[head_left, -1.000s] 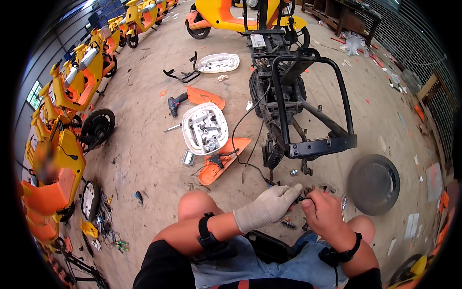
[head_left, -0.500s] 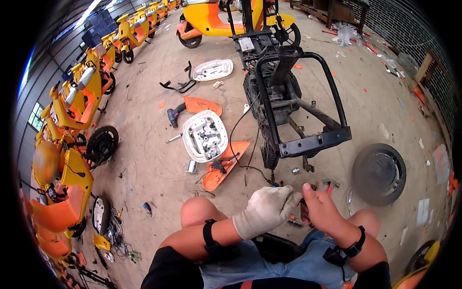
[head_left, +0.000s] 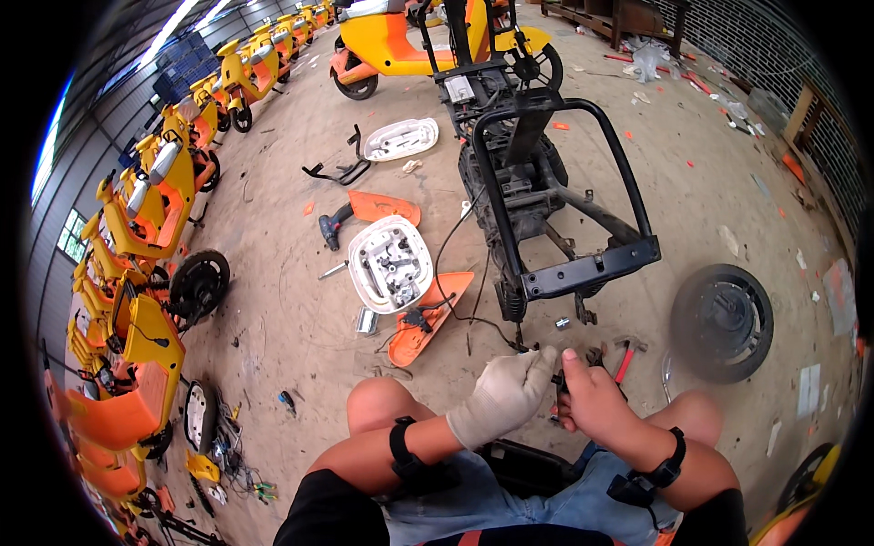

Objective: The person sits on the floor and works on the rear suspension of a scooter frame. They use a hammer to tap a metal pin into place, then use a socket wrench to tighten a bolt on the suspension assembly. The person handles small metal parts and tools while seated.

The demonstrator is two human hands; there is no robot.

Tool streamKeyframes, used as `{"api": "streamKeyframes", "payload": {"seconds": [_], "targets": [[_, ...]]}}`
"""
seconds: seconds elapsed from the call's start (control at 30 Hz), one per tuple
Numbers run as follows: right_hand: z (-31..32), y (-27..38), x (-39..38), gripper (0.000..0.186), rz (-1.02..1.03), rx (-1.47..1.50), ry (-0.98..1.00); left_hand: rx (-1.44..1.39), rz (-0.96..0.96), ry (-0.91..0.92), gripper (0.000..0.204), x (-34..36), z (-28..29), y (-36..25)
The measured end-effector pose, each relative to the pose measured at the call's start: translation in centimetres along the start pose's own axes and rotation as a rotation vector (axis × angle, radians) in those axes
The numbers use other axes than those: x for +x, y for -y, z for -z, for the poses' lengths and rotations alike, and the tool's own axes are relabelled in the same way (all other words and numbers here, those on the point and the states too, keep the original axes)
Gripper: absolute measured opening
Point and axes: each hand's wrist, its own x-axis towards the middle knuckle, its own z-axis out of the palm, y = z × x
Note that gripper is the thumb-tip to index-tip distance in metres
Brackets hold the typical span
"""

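My left hand, in a pale work glove, is closed with its fingertips pinched together. What it holds is hidden. A black cable runs down from the scooter frame to just beyond those fingertips. Close beside it on the right, my bare right hand is wrapped round a dark hand tool, thumb pointing up; its kind is unclear. Both hands are above my knees, near the frame's rear end. A hammer with a red handle lies just beyond my right hand.
A wheel lies on the right. Left of the frame are a white tray of small parts, orange panels, a cordless drill and a white shell. Yellow scooters line the left; another stands behind the frame.
My right hand has turned slightly and drawn a little away from the left, showing more of the dark tool. The hammer is more visible. The whole view has shifted slightly.
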Motion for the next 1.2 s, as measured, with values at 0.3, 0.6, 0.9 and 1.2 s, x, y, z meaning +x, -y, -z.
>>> {"api": "streamKeyframes", "payload": {"seconds": [0.3, 0.6, 0.9, 1.2], "targets": [[-0.5, -0.6, 0.0, 0.057, 0.507, -0.605, -0.283, -0.533, 0.336, -0.023, 0.035, -0.3, -2.8, 1.7], [-0.1, -0.8, 1.7, 0.035, 1.099, -1.165, -0.401, -0.974, 0.925, 0.404, 0.036, 0.3, 0.3, 0.7], [0.0, -1.6, 2.2, 0.051, 0.382, -0.569, -0.172, -0.268, 0.291, 0.080, 0.045, -0.7, -1.8, 2.4], [0.2, -0.6, 0.8, 0.045, 0.639, -0.827, -0.235, -0.807, 0.630, 0.165, 0.040, 0.3, -2.7, 2.8]]}}
